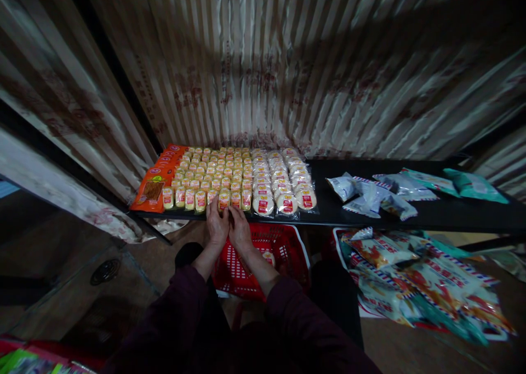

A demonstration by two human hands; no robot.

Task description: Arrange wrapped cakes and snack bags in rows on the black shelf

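Note:
Rows of small yellow wrapped cakes (211, 171) stand on a black shelf (320, 209). At the front row, my left hand (217, 221) has its fingers bent against the left side and lower edge of one wrapped cake (224, 198). My right hand (239, 228) meets it from the right, fingertips closed at the bottom of the same cake. To the right are columns of round white wrapped cakes (286, 203) with red labels. Orange snack packets (154, 185) lie at the left end of the rows.
Below the shelf stands a red basket (302, 259) with a round wrapped cake in it. Another basket, heaped with snack bags (411, 275), is on the right. Silver bags (365, 193) and teal bags (472, 185) lie on the shelf's right part. A pleated curtain (255, 78) hangs behind.

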